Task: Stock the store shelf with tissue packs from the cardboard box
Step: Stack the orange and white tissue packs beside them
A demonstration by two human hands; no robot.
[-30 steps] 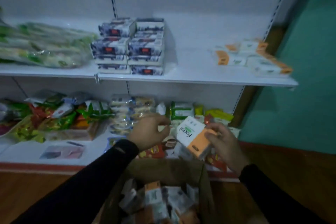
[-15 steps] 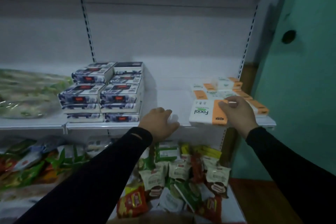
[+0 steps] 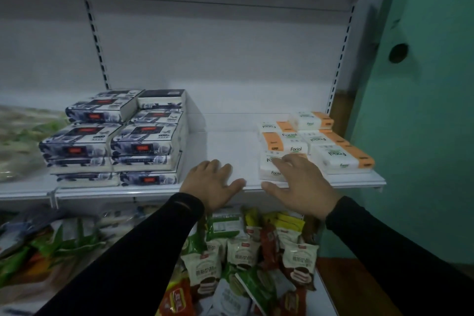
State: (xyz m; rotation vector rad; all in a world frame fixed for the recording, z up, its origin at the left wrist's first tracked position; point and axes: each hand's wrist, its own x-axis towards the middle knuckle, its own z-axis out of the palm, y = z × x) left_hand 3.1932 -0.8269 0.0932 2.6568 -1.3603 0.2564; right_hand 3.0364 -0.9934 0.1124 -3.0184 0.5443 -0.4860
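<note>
At the far left of the white store shelf (image 3: 225, 143), a blurred clear bag of green-and-white goods (image 3: 23, 141) lies beside a stack of blue-patterned tissue packs (image 3: 115, 136), piled several high in two columns. Just right of that stack, the left hand (image 3: 211, 183) rests palm down on the shelf's front edge, fingers straight and slightly spread, thumb pointing right, its grip wide and holding nothing; its black sleeve (image 3: 143, 251) runs down toward the lower left. The right hand (image 3: 298, 183) reaches forward from its own black sleeve, fingers extended and laid flat on top of the nearest white-and-orange tissue pack (image 3: 270, 169), which sits at the front edge of the shelf; the grip is wide, pressing rather than clasping, thumb held out to the left above the shelf edge. Behind and to the right of that pack lie more white-and-orange packs (image 3: 315, 138), marked "Facial", in loose rows reaching the shelf's right end. On the lower shelf beneath the hands sits a jumble of snack packets (image 3: 246, 259). A green wall (image 3: 431, 136) borders the unit at right.
</note>
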